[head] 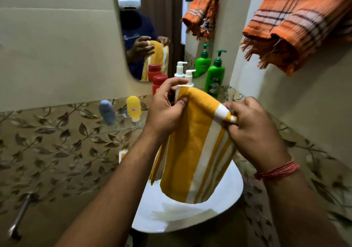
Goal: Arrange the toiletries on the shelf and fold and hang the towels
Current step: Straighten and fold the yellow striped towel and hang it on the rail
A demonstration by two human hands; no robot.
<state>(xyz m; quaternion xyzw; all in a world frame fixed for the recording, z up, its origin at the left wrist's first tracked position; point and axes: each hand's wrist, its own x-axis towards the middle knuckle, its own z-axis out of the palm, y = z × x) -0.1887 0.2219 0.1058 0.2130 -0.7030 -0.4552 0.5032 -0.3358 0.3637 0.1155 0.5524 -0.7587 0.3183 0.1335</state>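
Beige bathroom walls with a band of leaf-patterned tiles (57, 151) meet in a corner, and a white sink (190, 216) sits low in that corner. A mirror (162, 18) hangs on the wall above a glass shelf (122, 126).

On the shelf stand a grey-blue tube (107, 112) and a yellow tube (134, 108), both cap-down. Further along are a red jar (159, 83), a white pump bottle (189, 78) and a green pump bottle (215, 77), all upright and partly hidden by the towel. An orange checked towel (301, 18) hangs folded at the upper right, fringe down.

A yellow towel (198, 151) with white stripes is held up over the sink, well clear of the shelf. Its long axis runs top to bottom, the stripes running lengthwise, and the lower end hangs free above the basin. The top edge runs from one hand to the other, sloping down to the right.

The left hand (167, 109) is closed on the upper left corner, thumb pressed to the front of the cloth and fingers curled behind, forearm rising from the lower left. The right hand (253, 126) pinches the upper right corner at a white stripe, knuckles toward the camera, with a red thread band (277, 171) around the wrist.
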